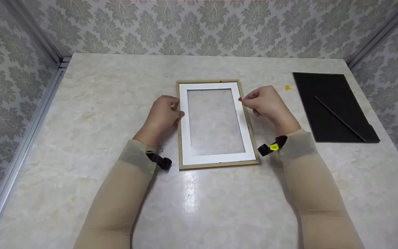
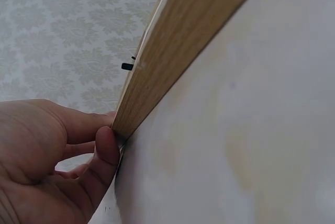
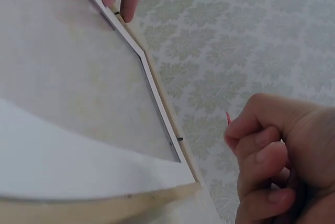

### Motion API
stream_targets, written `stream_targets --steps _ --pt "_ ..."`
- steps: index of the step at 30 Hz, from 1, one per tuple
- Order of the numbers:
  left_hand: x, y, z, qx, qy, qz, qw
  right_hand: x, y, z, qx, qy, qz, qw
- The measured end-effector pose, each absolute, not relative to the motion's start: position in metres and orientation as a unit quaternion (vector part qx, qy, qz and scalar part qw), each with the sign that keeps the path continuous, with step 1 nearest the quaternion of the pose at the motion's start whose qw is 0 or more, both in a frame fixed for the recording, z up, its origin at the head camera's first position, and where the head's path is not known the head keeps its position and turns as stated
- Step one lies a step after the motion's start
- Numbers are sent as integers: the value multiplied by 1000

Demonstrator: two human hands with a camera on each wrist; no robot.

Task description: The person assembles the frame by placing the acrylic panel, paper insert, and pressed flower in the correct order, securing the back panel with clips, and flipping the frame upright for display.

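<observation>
Grey patterned paper covers the wall (image 1: 192,27) behind a pale, marbled desk (image 1: 64,155). Over the desk reach two arms in beige sleeves (image 1: 109,204). Between them, near the middle of the desk, a light wooden frame (image 2: 183,30) lies with its long sides running away from the person. Inside it sits a white border (image 1: 216,158), and the desk shows through its centre. At the far right of the desk is a black board (image 1: 346,103), well apart from the frame. The left hand (image 1: 161,116) is at the frame's left side, its grip pinching that edge between thumb and fingers. At the opposite side is the right hand (image 1: 264,105), its fingers curled in and its grip pinching a red piece. A thin dark strip (image 1: 339,119) slants across the board. Black wristbands (image 1: 161,161) circle both cuffs. On the desk, between the right hand and the board, lies a yellow scrap (image 1: 287,87). Smallest are the little black tabs (image 2: 126,66) along the frame's edge and the red piece (image 1: 240,99) at the right fingertips; whether it touches the border I cannot tell.
</observation>
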State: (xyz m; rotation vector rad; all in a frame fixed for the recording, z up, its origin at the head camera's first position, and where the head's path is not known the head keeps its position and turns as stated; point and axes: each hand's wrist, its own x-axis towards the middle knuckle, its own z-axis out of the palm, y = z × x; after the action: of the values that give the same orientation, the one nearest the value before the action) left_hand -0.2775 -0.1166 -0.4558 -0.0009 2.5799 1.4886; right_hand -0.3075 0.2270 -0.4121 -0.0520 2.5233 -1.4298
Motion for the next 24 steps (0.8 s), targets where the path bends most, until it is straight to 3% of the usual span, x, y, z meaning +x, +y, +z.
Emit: stream_targets --steps 12,24 --pt "-279 -116 -458 0 870 489 72 -305 180 -425 13 887 -420 193" --pt "-280 -117 -455 16 889 454 58 -307 169 -432 26 901 -386 196"
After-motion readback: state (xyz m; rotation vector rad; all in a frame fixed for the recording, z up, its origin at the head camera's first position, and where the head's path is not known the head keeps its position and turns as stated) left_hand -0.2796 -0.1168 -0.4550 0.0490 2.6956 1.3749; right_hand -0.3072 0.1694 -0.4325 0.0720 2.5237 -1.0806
